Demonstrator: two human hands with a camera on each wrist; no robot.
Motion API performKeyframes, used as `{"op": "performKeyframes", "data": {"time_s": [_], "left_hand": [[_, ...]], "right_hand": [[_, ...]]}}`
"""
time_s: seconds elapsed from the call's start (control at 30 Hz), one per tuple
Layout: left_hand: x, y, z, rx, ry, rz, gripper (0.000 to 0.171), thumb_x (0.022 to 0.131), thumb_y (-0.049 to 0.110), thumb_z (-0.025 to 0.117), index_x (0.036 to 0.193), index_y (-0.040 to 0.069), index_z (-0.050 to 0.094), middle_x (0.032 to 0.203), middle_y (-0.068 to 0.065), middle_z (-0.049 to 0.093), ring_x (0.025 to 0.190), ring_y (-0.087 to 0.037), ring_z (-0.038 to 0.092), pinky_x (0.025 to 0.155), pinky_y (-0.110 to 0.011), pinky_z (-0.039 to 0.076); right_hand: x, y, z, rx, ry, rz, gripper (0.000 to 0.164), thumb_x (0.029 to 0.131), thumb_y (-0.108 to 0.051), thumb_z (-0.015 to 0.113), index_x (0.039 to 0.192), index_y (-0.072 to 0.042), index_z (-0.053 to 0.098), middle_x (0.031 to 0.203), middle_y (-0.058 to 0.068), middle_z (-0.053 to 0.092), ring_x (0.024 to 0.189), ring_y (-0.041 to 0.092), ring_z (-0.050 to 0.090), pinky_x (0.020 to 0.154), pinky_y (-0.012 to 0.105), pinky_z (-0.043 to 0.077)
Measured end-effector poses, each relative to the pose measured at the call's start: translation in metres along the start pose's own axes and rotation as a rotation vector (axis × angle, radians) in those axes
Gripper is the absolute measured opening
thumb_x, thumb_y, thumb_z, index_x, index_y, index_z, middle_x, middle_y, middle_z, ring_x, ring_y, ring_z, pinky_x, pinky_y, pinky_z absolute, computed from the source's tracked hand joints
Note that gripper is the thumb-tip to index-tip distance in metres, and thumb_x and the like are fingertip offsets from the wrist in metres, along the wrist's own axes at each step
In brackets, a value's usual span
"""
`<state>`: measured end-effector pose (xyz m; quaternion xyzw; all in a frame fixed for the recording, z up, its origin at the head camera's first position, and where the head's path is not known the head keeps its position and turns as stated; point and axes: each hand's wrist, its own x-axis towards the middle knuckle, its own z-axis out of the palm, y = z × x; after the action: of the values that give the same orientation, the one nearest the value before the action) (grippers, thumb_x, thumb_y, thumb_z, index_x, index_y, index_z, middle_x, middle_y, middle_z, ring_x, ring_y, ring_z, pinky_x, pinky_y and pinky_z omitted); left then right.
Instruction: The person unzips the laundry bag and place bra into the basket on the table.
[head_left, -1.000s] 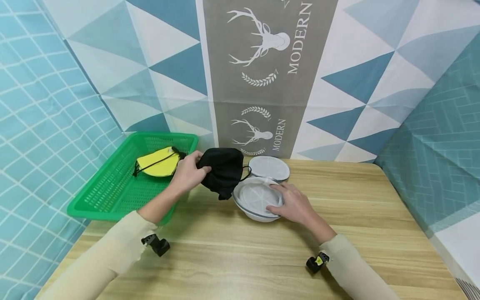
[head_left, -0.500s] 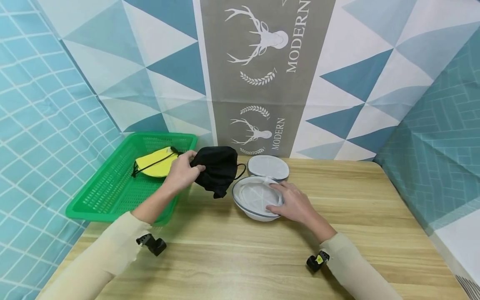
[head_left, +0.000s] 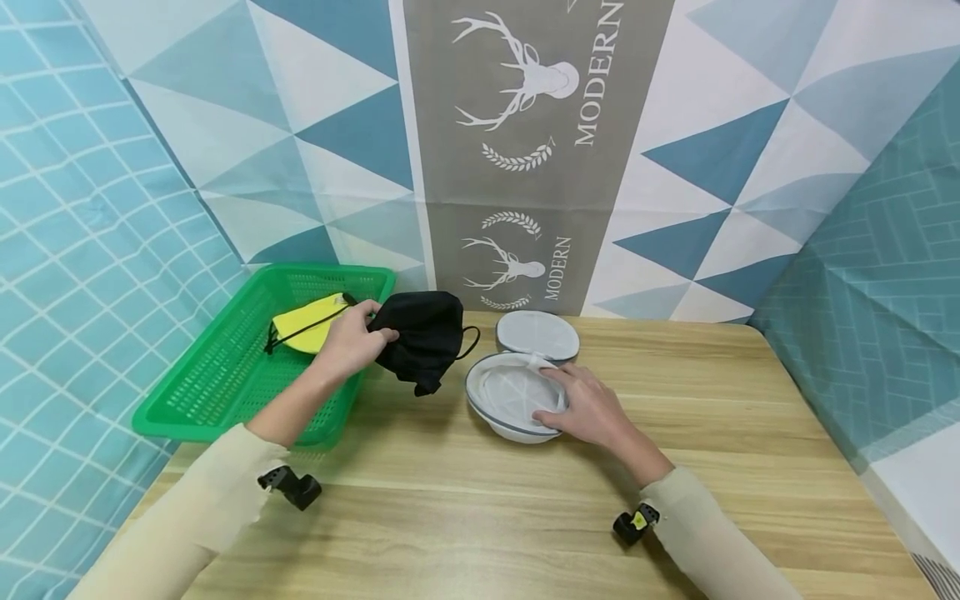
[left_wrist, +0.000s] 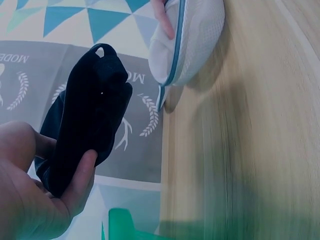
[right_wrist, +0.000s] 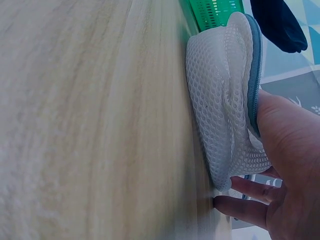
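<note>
My left hand [head_left: 351, 337] pinches a black fabric pouch [head_left: 420, 337] between thumb and fingers, held up over the table just right of the green basket. A thin cord loop sticks out from the pouch's right side. A white mesh laundry bag [head_left: 513, 398] with a grey-blue zipper edge lies unzipped on the table, its hollow facing up and its round lid [head_left: 537, 335] folded back behind. At its right rim my right hand [head_left: 588, 404] grips the bag. The right wrist view shows the thumb at the zipper [right_wrist: 254, 75] and the other fingers below the mesh side.
A green plastic basket [head_left: 161, 417] stands at the left, with a yellow pouch [head_left: 307, 325] with black cords inside it. The wooden table [head_left: 480, 517] runs back to a patterned wall covering [head_left: 517, 167].
My left hand has moved left with the black pouch, away from the mesh bag and closer to the basket. The right hand and the mesh bag have stayed in place.
</note>
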<state>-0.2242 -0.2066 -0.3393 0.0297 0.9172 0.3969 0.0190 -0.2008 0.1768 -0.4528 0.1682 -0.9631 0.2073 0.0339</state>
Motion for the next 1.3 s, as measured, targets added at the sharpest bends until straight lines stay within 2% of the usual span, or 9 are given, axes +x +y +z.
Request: {"op": "performKeyframes", "data": {"time_s": [0.1,0.3,0.5,0.6,0.8,0.9,1.13,1.3], "left_hand": [[-0.001,-0.002,-0.003,0.009,-0.010,-0.001,0.033,0.110,0.019,0.066,0.136,-0.001,0.061,0.131,-0.030,0.073,0.097,-0.034,0.067,0.078,-0.037,0.052],[-0.002,-0.005,-0.012,0.033,-0.045,-0.021,0.035,0.110,0.021,0.065,0.138,0.000,0.060,0.128,-0.029,0.072,0.091,-0.032,0.063,0.074,-0.037,0.049],[-0.002,-0.008,-0.021,0.056,-0.069,-0.038,0.033,0.110,0.021,0.064,0.135,0.000,0.058,0.141,-0.034,0.067,0.097,-0.034,0.062,0.074,-0.037,0.049],[-0.001,-0.009,-0.026,0.063,-0.070,-0.046,0.032,0.110,0.021,0.064,0.134,0.000,0.057,0.149,-0.037,0.063,0.105,-0.038,0.064,0.078,-0.038,0.050],[0.004,-0.013,-0.036,0.053,-0.096,-0.063,0.039,0.112,0.021,0.062,0.143,-0.002,0.055,0.142,-0.034,0.065,0.108,-0.039,0.068,0.086,-0.044,0.061],[0.005,-0.016,-0.042,0.018,-0.115,-0.080,0.041,0.113,0.021,0.060,0.146,-0.002,0.053,0.147,-0.034,0.062,0.112,-0.039,0.069,0.093,-0.048,0.065],[0.011,-0.024,-0.053,-0.039,-0.131,-0.119,0.046,0.115,0.022,0.057,0.152,-0.004,0.049,0.156,-0.035,0.054,0.119,-0.039,0.067,0.094,-0.041,0.062],[0.014,-0.027,-0.057,-0.057,-0.129,-0.140,0.049,0.114,0.022,0.057,0.154,-0.005,0.047,0.162,-0.035,0.048,0.126,-0.042,0.064,0.106,-0.051,0.061]], "right_hand": [[-0.001,0.000,0.000,-0.005,0.005,0.000,0.078,0.089,-0.049,0.089,0.155,-0.013,0.067,0.159,0.024,0.065,0.142,0.047,0.065,0.104,0.070,0.061],[0.000,0.001,0.001,-0.005,0.006,-0.003,0.078,0.088,-0.049,0.089,0.155,-0.013,0.068,0.158,0.024,0.065,0.141,0.047,0.066,0.102,0.071,0.062],[0.000,0.000,0.000,0.003,0.000,0.002,0.078,0.089,-0.050,0.089,0.155,-0.014,0.068,0.158,0.023,0.065,0.141,0.047,0.066,0.101,0.071,0.062],[0.000,0.000,0.000,0.006,-0.004,0.006,0.078,0.089,-0.050,0.089,0.155,-0.014,0.067,0.159,0.023,0.065,0.142,0.047,0.065,0.102,0.071,0.062],[0.000,0.000,0.001,0.005,-0.006,0.009,0.078,0.089,-0.050,0.089,0.155,-0.014,0.068,0.159,0.023,0.065,0.142,0.046,0.065,0.102,0.070,0.061],[0.000,-0.001,0.000,0.005,-0.003,0.001,0.078,0.089,-0.049,0.089,0.154,-0.013,0.068,0.158,0.023,0.065,0.142,0.046,0.065,0.103,0.070,0.061],[-0.001,-0.001,0.001,0.001,0.002,-0.003,0.077,0.089,-0.048,0.090,0.153,-0.012,0.069,0.157,0.023,0.067,0.142,0.045,0.065,0.103,0.068,0.062],[-0.002,-0.001,0.000,0.003,0.003,-0.002,0.077,0.089,-0.048,0.090,0.153,-0.012,0.069,0.157,0.023,0.066,0.142,0.045,0.065,0.103,0.068,0.062]]}}
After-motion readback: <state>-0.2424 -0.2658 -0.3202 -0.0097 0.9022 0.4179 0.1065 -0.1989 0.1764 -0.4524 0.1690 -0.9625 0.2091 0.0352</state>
